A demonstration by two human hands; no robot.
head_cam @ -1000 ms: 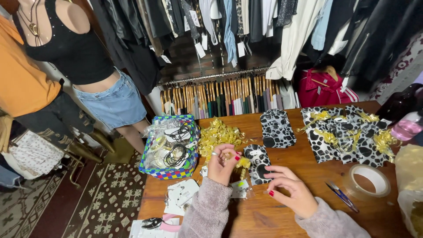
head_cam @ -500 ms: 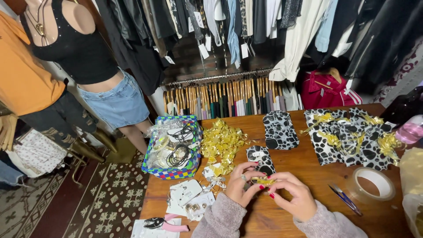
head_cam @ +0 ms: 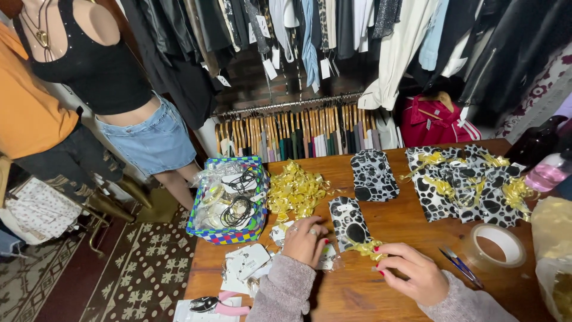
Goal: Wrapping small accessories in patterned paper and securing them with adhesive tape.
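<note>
My left hand rests on a clear packet at the lower left corner of a small black-and-white spotted bag lying on the wooden table. My right hand pinches a gold ribbon bow at the bag's lower end. A heap of gold ribbon bows lies just above my left hand. A second spotted bag lies farther back, and a pile of spotted bags with gold bows sits at the right.
A checkered basket of packed jewellery and cords stands at the table's left. White cards and pink-handled pliers lie at the front left. Tape roll, tweezers and pink bottle are at the right. Mannequins and a clothes rack stand behind.
My left hand came down from the gold bow heap to the spotted bag. Both hands now meet at the bag's lower end, with a gold bow in the right.
</note>
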